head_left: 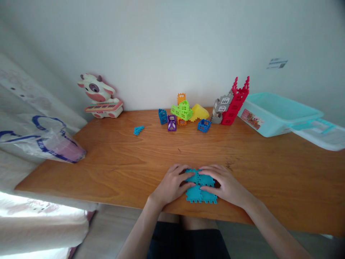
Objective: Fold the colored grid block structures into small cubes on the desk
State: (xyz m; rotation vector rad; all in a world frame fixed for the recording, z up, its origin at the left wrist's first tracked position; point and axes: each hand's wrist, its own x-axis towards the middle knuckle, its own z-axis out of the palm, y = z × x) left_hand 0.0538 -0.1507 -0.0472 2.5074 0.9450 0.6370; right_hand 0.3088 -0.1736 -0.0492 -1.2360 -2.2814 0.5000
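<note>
Several flat turquoise interlocking building tiles (194,194), with toothed edges, lie together as a square near the table's front edge. A narrow seam shows between the upper and lower tiles. My left hand (172,183) grips the upper left tile at its left side, thumb and fingertips resting on it. From the other side, my right hand (225,182) holds the upper right tile (207,180) between thumb and fingers. Parts of both upper tiles are hidden under my fingers.
On the wooden table (121,162), a cow toy (101,97) stands back left, a plastic bag (61,144) farther left. Small turquoise pieces (138,130), a purple toy car (171,123), coloured blocks (182,110) and a red-grey tower (234,104) sit behind. A mint bin (269,115) stands right.
</note>
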